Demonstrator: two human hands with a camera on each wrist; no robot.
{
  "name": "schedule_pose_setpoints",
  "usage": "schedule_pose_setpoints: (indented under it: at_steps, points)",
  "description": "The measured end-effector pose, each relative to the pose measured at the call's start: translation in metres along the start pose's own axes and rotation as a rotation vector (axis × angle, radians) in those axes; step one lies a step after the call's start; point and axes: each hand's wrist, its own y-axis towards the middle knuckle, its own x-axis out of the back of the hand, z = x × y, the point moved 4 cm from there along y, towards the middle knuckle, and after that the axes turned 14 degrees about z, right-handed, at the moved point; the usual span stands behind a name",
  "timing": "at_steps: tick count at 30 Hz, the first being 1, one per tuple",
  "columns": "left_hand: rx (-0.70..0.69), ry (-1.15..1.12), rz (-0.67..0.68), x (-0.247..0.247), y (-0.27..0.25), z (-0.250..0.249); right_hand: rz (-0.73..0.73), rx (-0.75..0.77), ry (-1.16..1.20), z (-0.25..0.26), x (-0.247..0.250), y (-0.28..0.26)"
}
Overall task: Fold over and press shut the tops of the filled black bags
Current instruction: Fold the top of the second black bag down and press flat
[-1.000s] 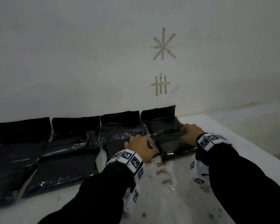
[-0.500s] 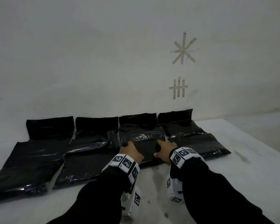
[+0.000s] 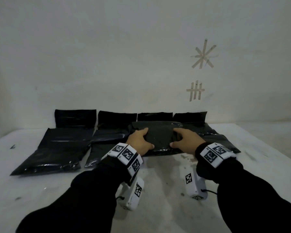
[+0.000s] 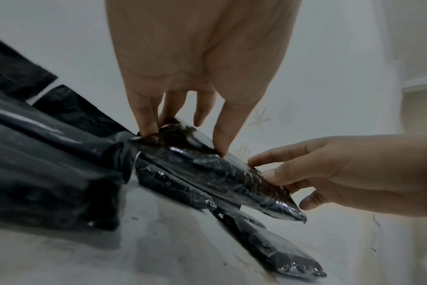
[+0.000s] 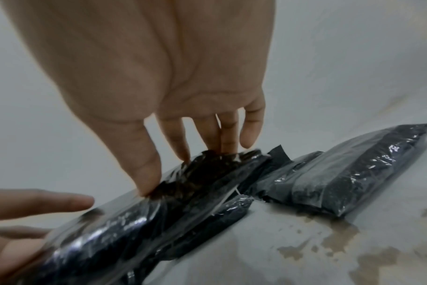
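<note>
Four filled black bags lie in a row on the white table (image 3: pixel 158 207), their open tops leaning against the wall. I hold the third black bag (image 3: pixel 159 137) from the left by its two sides. My left hand (image 3: pixel 144 138) grips its left edge, thumb on top. My right hand (image 3: pixel 180 138) grips the right edge. In the left wrist view the black bag (image 4: pixel 207 169) is tilted off the table between my left hand (image 4: pixel 188 131) and right hand (image 4: pixel 329 173). The right wrist view shows my right hand (image 5: pixel 183 164) pinching the black bag (image 5: pixel 183 192).
The leftmost bag (image 3: pixel 57 148) and second bag (image 3: pixel 107 135) lie to the left; the rightmost bag (image 3: pixel 213 137) is close on the right. Brown stains (image 3: pixel 188 158) mark the table in front. Tape marks (image 3: pixel 203 56) are on the wall behind.
My hands left the rightmost bag and moved left to the third one. They now grip its sides, farther from its near edge, and it is tilted off the table.
</note>
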Motion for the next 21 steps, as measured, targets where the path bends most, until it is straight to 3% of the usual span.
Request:
schedule_pose_setpoints:
  at_steps: [6, 10, 15, 21]
  points:
    - [0.016, 0.121, 0.027, 0.012, -0.093, 0.027, -0.019, 0.131, 0.074, 0.04, -0.039, -0.074]
    - [0.071, 0.113, 0.113, 0.003, -0.142, 0.051, 0.087, 0.137, 0.072, 0.054, -0.081, -0.103]
    - [0.128, 0.113, 0.22, -0.01, -0.169, 0.074, 0.203, 0.079, 0.026, 0.055, -0.122, -0.118]
    - [0.172, 0.178, 0.326, -0.011, -0.172, 0.079, 0.266, 0.089, -0.051, 0.056, -0.125, -0.128]
